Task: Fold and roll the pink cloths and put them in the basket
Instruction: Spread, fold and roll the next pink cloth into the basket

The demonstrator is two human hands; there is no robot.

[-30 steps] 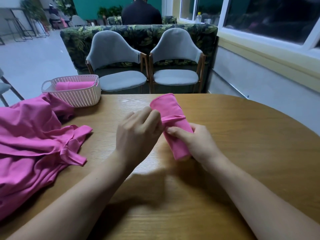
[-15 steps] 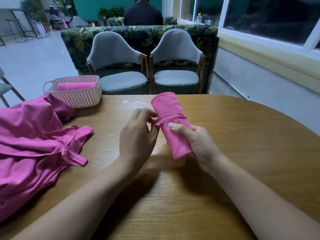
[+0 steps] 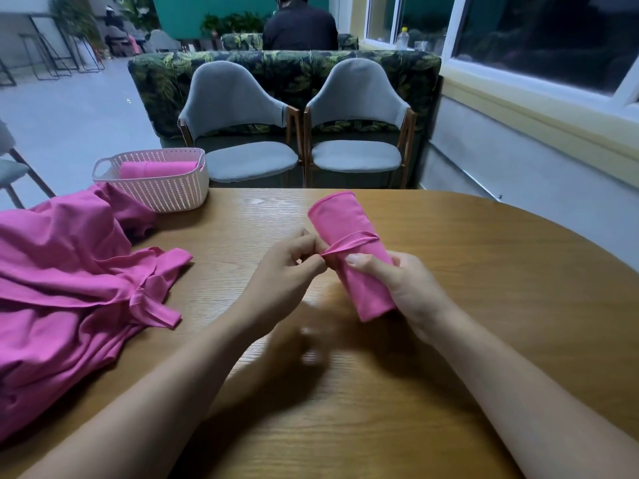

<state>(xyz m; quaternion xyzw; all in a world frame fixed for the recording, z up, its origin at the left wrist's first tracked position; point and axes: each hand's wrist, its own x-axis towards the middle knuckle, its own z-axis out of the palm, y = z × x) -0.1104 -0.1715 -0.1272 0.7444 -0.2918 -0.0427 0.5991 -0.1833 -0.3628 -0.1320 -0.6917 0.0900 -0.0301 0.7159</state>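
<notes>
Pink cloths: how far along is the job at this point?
Done: at least one rolled cloth lies in the white basket. In hand: the right hand grips a second roll while the left hand pinches its strap. Left: the unfolded pink pile on the table.

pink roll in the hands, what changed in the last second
The left hand slid off the top of the pink roll to its left side and now pinches the end of the band wrapped around it. The right hand still grips the roll's lower part. The basket, its stored roll and the loose pink pile stayed put.
</notes>
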